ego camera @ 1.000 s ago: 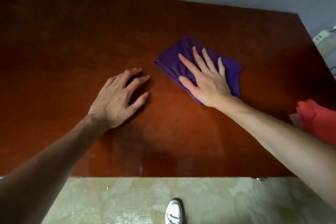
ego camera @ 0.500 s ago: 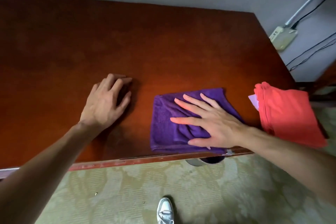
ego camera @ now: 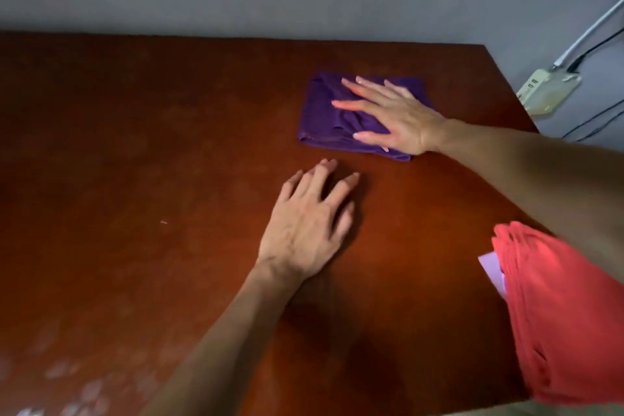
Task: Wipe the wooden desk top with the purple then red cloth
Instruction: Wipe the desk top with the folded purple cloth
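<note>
The folded purple cloth [ego camera: 324,118] lies on the reddish-brown wooden desk top [ego camera: 135,162] toward the far right. My right hand [ego camera: 395,115] presses flat on it with fingers spread, pointing left. My left hand [ego camera: 310,223] rests flat on the bare wood just in front of the purple cloth, holding nothing. The folded red cloth [ego camera: 560,311] lies at the desk's near right corner, partly under my right forearm, with a pale slip of paper [ego camera: 493,272] sticking out from beneath it.
A grey wall runs behind the desk. To the right, past the desk edge, a beige power strip [ego camera: 547,91] with cables hangs on the wall. Pale smudges mark the desk's near left corner [ego camera: 77,392].
My right hand has pushed the purple cloth from the near edge toward the far side of the desk. The view has tilted up, so the floor and shoe are out of sight.
</note>
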Demonstrator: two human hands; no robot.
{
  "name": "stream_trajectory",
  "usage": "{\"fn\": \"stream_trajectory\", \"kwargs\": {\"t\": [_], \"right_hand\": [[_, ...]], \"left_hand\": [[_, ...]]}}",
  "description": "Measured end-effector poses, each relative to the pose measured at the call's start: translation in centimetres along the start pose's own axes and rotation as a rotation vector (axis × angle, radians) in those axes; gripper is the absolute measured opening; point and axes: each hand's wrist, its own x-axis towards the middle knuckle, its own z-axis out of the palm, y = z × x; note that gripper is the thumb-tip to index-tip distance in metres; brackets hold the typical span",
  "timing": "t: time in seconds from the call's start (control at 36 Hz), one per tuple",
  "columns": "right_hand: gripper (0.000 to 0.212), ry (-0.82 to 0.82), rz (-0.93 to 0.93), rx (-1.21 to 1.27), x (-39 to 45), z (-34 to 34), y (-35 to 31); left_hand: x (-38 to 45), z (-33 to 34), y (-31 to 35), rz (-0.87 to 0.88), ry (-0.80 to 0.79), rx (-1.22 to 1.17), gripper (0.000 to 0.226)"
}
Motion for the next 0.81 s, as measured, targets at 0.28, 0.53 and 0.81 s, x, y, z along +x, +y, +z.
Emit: {"fn": "stream_trajectory", "kwargs": {"t": [0.28,0.53,0.81], "right_hand": [[0.064,0.057,0.284,0.082,6.0,-0.9,10.1],[0.063,0.108,0.435,0.103,4.5,0.1,8.3],[0.067,0.079,0.362,0.049,-8.1,1.3,4.2]], "left_hand": [[4.0,1.4,0.9,-0.066,-0.097,0.044,0.051],[4.4,1.1,0.8,-0.066,-0.114,0.015,0.052],[4.3,0.6,0.3,-0.064,-0.113,-0.031,0.054]]}}
